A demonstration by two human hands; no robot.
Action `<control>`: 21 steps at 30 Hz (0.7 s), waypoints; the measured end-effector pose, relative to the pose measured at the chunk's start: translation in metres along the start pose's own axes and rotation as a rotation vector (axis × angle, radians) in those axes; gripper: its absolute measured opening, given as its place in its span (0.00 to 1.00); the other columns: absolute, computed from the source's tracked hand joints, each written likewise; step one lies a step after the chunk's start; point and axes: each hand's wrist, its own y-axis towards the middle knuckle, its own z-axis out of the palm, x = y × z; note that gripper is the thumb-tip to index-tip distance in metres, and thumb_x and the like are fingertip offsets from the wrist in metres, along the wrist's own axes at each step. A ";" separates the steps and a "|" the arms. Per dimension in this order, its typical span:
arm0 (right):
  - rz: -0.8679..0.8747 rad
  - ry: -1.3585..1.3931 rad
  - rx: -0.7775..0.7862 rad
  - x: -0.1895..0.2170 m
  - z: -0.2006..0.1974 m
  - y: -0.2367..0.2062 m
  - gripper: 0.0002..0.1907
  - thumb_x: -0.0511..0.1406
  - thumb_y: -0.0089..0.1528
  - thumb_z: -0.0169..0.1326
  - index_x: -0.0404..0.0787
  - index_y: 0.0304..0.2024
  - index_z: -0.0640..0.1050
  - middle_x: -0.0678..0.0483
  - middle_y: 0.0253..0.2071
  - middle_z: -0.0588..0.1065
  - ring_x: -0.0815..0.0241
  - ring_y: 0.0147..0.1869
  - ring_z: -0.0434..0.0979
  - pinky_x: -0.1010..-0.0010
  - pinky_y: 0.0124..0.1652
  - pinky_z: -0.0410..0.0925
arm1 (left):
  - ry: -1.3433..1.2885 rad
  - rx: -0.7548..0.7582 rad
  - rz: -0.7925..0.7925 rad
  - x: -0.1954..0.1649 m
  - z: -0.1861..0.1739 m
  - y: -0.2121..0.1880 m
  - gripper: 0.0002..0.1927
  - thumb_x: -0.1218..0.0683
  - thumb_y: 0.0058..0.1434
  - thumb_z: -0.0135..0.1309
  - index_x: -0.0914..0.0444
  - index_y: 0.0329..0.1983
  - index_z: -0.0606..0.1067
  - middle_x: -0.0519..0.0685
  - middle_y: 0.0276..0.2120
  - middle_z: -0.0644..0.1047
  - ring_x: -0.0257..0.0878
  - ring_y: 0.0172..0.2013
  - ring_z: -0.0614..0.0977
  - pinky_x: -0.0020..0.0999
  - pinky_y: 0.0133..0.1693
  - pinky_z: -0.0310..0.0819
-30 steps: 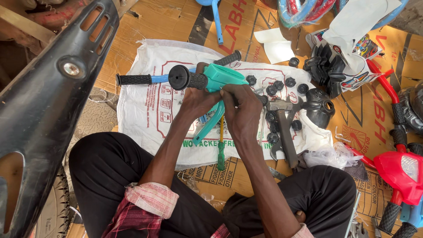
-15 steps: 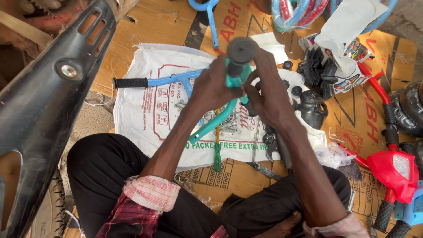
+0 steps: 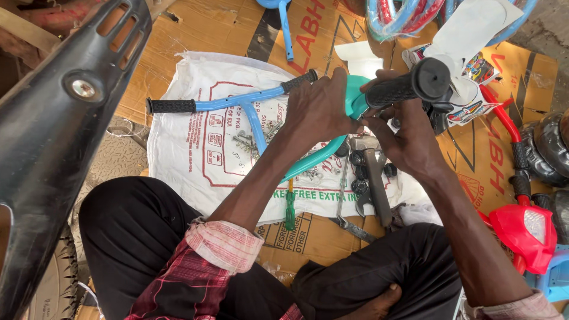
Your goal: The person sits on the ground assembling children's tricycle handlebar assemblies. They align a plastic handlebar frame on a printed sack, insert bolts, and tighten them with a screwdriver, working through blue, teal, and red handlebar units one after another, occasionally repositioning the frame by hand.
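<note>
- The left hand [image 3: 320,109] is closed around a teal curved plastic frame piece [image 3: 314,159], holding it up over the white woven sack [image 3: 195,136].
- The right hand [image 3: 406,139] pinches under the black ribbed rubber grip [image 3: 409,86] at the frame's top end.
- Judged step: seating the grip; next calls for steady bracing and a firm push.
- A blue metal handlebar [image 3: 237,102] lies on the sack to the left; a hammer [image 3: 374,178] lies just below the hands.

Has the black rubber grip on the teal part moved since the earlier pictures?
Yes. The black grip has gone up and rightward relative to the white sack, from above its middle to past its right edge, held by both hands.
</note>
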 end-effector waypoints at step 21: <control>0.035 0.038 -0.226 -0.024 -0.004 -0.044 0.31 0.15 0.66 0.54 0.36 0.67 0.60 0.48 0.57 0.67 0.60 0.60 0.71 0.69 0.57 0.68 | -0.100 0.059 -0.056 -0.015 0.010 -0.005 0.46 0.38 0.35 0.74 0.63 0.54 0.70 0.59 0.40 0.82 0.54 0.40 0.84 0.50 0.40 0.76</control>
